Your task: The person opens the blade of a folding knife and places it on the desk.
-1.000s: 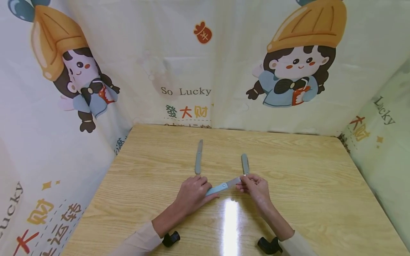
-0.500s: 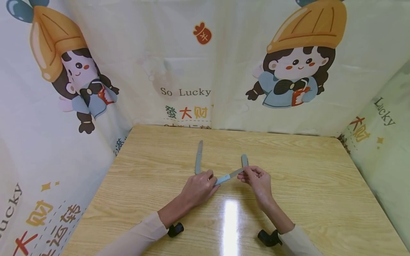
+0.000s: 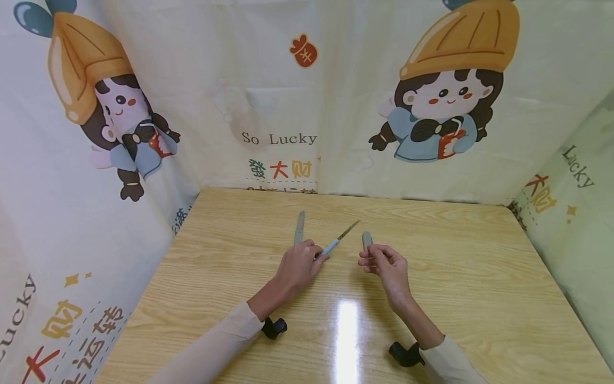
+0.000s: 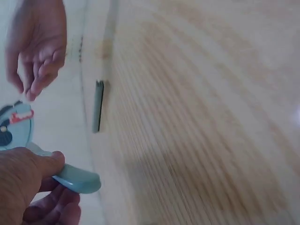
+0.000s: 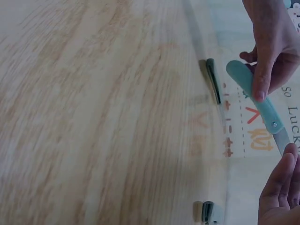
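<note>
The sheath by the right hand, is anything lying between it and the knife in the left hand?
Nothing visible. The left hand grips the knife by its handle, blade pointing up and away. Only bare table lies between it and the sheath just beyond the right hand. A second knife lies off to the left.

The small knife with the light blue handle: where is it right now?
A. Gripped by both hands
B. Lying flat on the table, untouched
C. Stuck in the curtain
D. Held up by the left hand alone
D: the left hand grips the knife by its handle, blade off the table, while the right hand is apart from it.
</note>
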Demonstrator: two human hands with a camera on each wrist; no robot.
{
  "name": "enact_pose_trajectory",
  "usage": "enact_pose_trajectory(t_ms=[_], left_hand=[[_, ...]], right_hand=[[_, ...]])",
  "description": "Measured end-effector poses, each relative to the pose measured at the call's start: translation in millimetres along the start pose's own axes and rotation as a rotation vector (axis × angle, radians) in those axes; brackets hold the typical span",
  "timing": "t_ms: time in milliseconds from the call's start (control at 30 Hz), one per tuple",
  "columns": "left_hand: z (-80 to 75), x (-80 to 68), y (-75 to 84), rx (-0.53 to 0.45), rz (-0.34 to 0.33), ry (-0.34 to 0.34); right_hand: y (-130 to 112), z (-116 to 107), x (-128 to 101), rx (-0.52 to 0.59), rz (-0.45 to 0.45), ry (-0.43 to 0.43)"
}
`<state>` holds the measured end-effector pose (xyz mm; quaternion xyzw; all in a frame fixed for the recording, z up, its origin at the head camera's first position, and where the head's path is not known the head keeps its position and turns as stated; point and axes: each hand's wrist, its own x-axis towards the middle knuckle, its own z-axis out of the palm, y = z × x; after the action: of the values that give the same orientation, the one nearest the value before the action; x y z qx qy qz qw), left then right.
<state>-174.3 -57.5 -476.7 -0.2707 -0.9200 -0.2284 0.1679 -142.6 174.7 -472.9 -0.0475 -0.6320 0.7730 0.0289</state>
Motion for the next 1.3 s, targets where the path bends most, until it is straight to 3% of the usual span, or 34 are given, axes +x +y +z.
enact_pose_trajectory(t_ms=[300,567,1067,1300], left_hand=[[14.4,18.9,-9.3,-0.248,-0.216,-0.132],[29.0,28.4,-14.2,-0.274,-0.335,-0.160],[36.8,35.5,-16.3,-0.242,-0.385,-0.152],[36.8,38.3,-16.0,-0.150,-0.384,-0.164]], right_hand=[[5,-7,-3,-0.132,0.062,-0.027],[10,-7,-3,-0.147,0.078,-0.049],[15,-7,-4,-0.187,0.089,-0.099],[14,-7,-5,-0.193,0.113,-0.126]])
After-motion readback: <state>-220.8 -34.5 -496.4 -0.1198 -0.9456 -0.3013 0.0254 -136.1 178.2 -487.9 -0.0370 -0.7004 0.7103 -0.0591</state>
